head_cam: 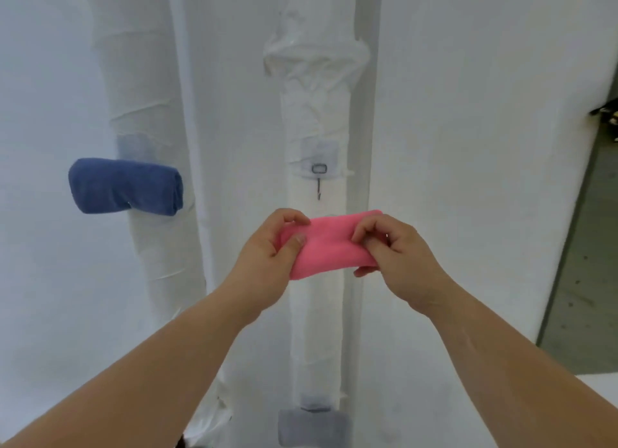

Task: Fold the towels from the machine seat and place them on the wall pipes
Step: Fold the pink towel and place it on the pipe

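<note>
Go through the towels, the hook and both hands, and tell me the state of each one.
pink towel: folded small, held up before the middle pipe
left hand: grips the pink towel's left end
right hand: pinches its right end
blue towel: folded, sitting on the left pipe
grey towel: folded, low on the middle pipe
hook: nothing hanging from it
</note>
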Action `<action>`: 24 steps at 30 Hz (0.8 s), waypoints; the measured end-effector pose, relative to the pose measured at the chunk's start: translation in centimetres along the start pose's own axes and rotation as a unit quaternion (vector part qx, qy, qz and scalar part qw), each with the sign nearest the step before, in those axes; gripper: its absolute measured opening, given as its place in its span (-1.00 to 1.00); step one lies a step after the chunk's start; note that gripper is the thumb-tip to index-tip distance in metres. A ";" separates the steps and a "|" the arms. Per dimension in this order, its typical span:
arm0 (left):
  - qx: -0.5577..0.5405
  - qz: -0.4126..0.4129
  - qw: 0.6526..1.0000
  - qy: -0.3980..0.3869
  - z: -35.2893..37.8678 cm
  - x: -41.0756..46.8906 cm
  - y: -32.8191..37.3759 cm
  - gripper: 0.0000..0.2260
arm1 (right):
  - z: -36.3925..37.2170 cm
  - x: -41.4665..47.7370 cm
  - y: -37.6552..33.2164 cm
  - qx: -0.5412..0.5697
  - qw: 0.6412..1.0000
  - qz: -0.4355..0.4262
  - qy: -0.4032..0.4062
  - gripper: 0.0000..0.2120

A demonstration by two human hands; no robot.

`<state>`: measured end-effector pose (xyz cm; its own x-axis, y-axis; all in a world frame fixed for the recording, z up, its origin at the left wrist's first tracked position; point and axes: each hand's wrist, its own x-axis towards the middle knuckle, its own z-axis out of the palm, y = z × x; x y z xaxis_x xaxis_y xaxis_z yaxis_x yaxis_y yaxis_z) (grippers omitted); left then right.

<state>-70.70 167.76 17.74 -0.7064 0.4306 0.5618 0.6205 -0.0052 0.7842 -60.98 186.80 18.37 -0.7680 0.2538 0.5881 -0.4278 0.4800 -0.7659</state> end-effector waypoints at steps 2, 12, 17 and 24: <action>-0.030 0.012 0.999 0.008 0.4 1.2 0.4 -0.78 | -0.2 1.6 0.4 0.022 0.999 -0.009 0.028 -0.68; -0.025 0.060 0.995 0.081 -0.9 7.7 2.8 -0.76 | -1.3 9.1 -1.5 -0.010 0.997 -0.080 0.008 -0.75; 0.006 0.069 0.992 0.107 -1.9 9.7 2.1 -0.79 | -0.6 12.0 -1.7 -0.066 0.994 -0.092 -0.003 -0.68; 0.036 0.065 0.992 0.099 -0.8 10.8 0.4 -0.77 | -0.7 12.3 0.4 -0.107 0.990 -0.082 0.040 -0.66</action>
<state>-78.31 171.70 24.32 -0.6675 0.2447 0.7032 0.7285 0.0195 0.6848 -70.30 190.72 25.48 -0.6527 0.2198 0.7250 -0.4257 0.6852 -0.5910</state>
